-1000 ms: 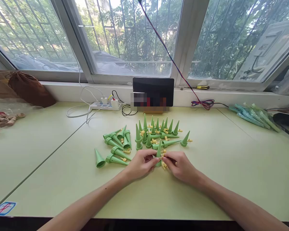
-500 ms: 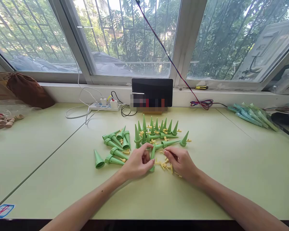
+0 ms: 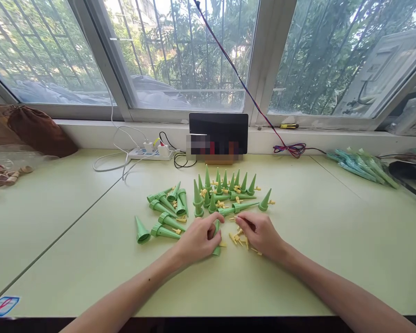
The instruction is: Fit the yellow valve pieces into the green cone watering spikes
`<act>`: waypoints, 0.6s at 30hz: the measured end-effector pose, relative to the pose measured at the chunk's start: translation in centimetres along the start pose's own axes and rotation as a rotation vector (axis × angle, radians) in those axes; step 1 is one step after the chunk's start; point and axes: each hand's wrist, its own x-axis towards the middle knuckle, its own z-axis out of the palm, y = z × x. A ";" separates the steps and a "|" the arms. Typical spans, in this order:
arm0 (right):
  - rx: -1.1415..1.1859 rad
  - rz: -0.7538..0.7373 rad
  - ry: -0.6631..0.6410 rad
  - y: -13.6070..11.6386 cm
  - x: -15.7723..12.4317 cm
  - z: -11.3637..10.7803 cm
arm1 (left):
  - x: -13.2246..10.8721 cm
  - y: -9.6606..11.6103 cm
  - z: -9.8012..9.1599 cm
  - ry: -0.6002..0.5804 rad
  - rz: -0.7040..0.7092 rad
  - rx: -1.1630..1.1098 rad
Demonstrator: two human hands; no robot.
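Observation:
A green cone [image 3: 217, 250] is held in my left hand [image 3: 201, 236], its wide end toward the table's front edge. To the right, my right hand [image 3: 261, 233] pinches a small yellow piece [image 3: 232, 218] between thumb and finger. Several loose yellow pieces [image 3: 240, 240] lie beside and below my right fingers. Behind both hands, several green cones [image 3: 225, 180] stand upright with yellow pieces on them or among them. A pile of green cones [image 3: 166, 208] lies left of my left hand, and a single cone [image 3: 142, 231] sits at its outer edge.
A dark tablet [image 3: 218, 132] stands behind the cones. A white power strip [image 3: 150, 153] with cables is left of it. At the left are a brown bag [image 3: 38, 132] and wooden pieces [image 3: 12, 176]; at the right lie plastic packets [image 3: 365, 166] and a black object [image 3: 411, 173].
My left hand and its cone have moved slightly toward the table's front edge and left. My right hand stays nearly in place with the yellow piece.

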 end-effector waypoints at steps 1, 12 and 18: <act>-0.004 -0.001 -0.001 0.0 0.0 0.0 | 0.0 0.0 0.0 0.003 -0.001 0.001; -0.025 -0.006 0.009 0.2 -0.1 0.1 | 0.2 -1.0 0.4 0.129 -0.027 0.054; -0.059 0.000 0.041 0.1 0.1 0.0 | 0.5 -1.1 0.3 0.214 -0.021 0.137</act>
